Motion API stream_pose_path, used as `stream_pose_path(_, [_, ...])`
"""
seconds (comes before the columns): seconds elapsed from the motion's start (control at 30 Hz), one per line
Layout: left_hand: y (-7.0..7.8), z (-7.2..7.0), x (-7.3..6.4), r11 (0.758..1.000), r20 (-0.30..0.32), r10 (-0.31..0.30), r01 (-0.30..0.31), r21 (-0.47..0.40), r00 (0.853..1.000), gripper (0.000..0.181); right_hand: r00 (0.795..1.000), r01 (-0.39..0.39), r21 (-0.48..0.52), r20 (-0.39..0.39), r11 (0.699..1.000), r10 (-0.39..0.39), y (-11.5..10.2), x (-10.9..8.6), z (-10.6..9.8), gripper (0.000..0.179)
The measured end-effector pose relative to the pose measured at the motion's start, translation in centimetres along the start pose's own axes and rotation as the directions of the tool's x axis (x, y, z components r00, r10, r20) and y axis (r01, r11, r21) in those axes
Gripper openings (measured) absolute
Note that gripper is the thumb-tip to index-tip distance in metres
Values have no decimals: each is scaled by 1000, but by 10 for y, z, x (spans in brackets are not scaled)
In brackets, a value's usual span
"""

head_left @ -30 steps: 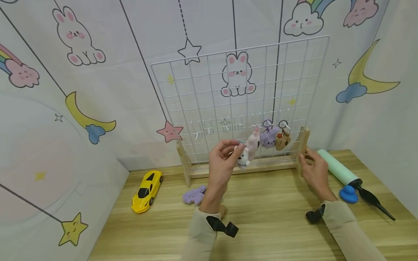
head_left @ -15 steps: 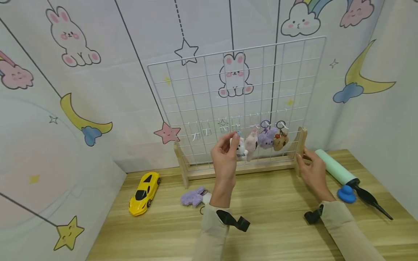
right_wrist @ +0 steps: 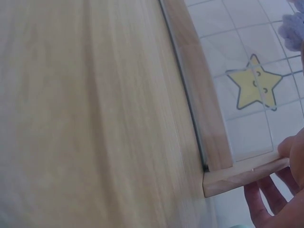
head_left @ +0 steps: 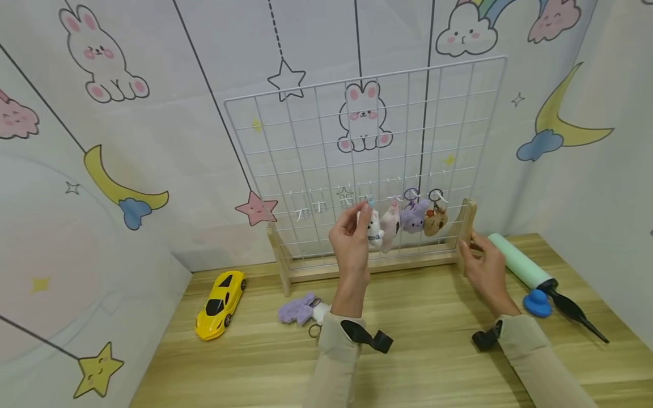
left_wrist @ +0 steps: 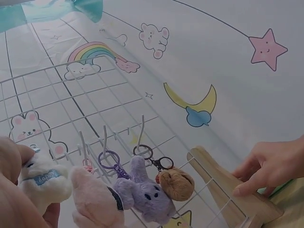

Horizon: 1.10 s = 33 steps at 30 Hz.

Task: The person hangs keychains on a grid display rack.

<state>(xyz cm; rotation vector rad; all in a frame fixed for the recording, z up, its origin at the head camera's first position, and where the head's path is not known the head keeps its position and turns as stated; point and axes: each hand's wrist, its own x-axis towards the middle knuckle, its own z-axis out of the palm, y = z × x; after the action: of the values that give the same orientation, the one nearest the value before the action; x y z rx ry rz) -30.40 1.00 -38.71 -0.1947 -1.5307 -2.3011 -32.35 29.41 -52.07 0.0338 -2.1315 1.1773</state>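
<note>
My left hand [head_left: 351, 243] pinches the top of a small white plush keychain [head_left: 376, 232] with a blue ribbon, in front of the hooks on a white wire grid [head_left: 306, 141]. Whether its ring is on a hook is hidden by the fingers. To its right hang a pink plush keychain [left_wrist: 97, 197], a purple one [left_wrist: 149, 194] and a brown one [left_wrist: 176, 184]; rings of the purple and brown ones loop over white hooks. My right hand [head_left: 487, 275] grips the right wooden upright [head_left: 468, 218] of the grid stand, thumb on one side and fingers on the other.
More hooks [head_left: 319, 206] line the grid's left part. On the table lie a purple plush [head_left: 297, 309] and a white one [head_left: 320, 313], partly behind the left arm. A yellow toy car [head_left: 221, 305] sits left; a green pump [head_left: 522, 262] and blue disc [head_left: 538, 303] lie right.
My left hand has moved up to the hooks with the white plush keychain, which now hangs beside the pink one. My right hand stays on the upright. The view has shifted slightly.
</note>
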Motion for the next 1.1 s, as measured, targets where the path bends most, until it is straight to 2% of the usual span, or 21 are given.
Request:
stream_pose_path(0.2, [-2, -4, 4, 999, -14, 2, -1, 45, 1000, 31, 1000, -6, -3, -6, 1000, 6, 0, 1, 1, 43])
stream_pose_path(0.37, [-7, -6, 7, 997, -36, -2, 5, 81, 999, 25, 1000, 1, 5, 1, 1000, -1, 0, 0, 1, 43])
stream_pose_path(0.53, [-12, -11, 8, 986, -71, 73, -61, 157, 995, 22, 1000, 5, 12, 4, 1000, -5, -1, 0, 1, 43])
stream_pose_path(0.67, [-14, -19, 8, 961, -76, 159, -136, 242, 984, 26, 1000, 4, 14, 1, 1000, -4, -1, 0, 1, 43])
stream_pose_path(0.77, [-12, -29, 6, 938, -54, 202, -178, 299, 978, 27, 1000, 1, 15, -5, 1000, -1, -3, 1, 1, 44])
stream_pose_path(0.87, [-11, -42, 5, 921, -15, 221, -203, 333, 975, 26, 1000, -3, 12, -8, 1000, 3, -5, 2, 0, 44])
stream_pose_path(1.1, [-12, -88, -4, 883, 73, 180, -194, 428, 981, 19, 1000, 6, 15, 2, 1000, -6, -3, 1, 0, 44])
